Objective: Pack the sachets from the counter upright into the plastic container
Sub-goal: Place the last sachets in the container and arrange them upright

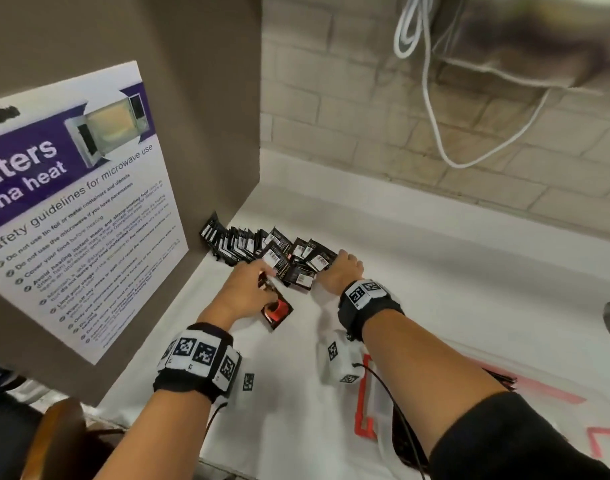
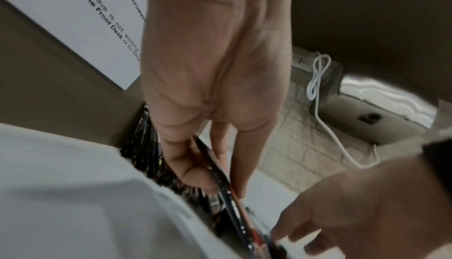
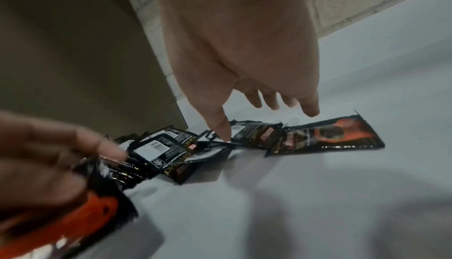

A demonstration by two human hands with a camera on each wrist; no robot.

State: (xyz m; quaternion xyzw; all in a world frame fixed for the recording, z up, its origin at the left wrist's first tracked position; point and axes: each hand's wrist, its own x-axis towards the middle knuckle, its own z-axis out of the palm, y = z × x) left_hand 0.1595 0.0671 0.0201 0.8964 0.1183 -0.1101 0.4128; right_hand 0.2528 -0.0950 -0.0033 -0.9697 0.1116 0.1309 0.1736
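Note:
A pile of black sachets (image 1: 262, 249) lies on the white counter (image 1: 435, 271), in the corner by the brown panel. My left hand (image 1: 260, 277) pinches a thin stack of sachets (image 1: 277, 311) between thumb and fingers, just in front of the pile; they show edge-on in the left wrist view (image 2: 223, 184). My right hand (image 1: 345, 268) hovers over the pile's right end, fingers spread, thumb tip touching a sachet (image 3: 247, 139). The clear plastic container with red clips (image 1: 366, 393) sits near me, mostly hidden under my right forearm.
A brown panel with a microwave safety poster (image 1: 78, 202) walls off the left side. A tiled wall (image 1: 366, 126) runs along the back, with a white cable (image 1: 435, 126) hanging from an appliance at top right. One orange-printed sachet (image 3: 327, 137) lies furthest right.

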